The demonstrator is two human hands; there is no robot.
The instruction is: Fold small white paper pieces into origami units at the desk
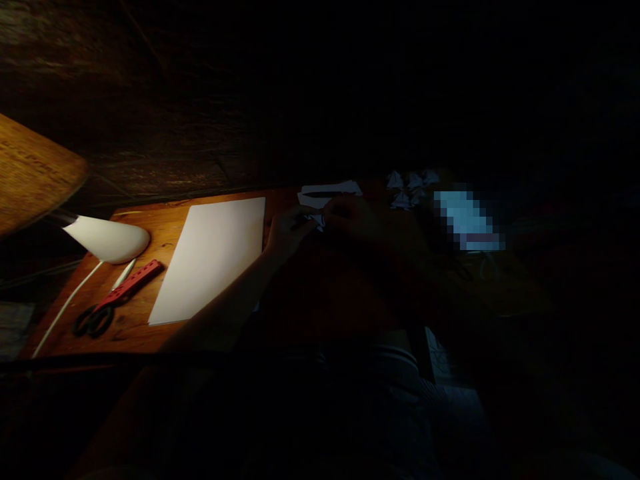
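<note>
Near the middle of the head view, my left hand [287,233] pinches a small folded piece of white paper [317,220] from the left. My right hand [350,217] is closed at the other side of the same paper, mostly in shadow, so its fingertips are hard to make out. Just beyond the hands lie white paper pieces [352,187] with a dark, slim pointed object [323,195] across them. To the left of my left forearm rests a stack of white paper sheets [213,257].
Scissors [117,300] with black handles and a red blade cover lie at the left beside a white pen [125,272]. A white lamp [113,239] with its cord stands behind them. Several small folded paper shapes [407,190] and a bright, blurred-out screen [467,217] are at the right.
</note>
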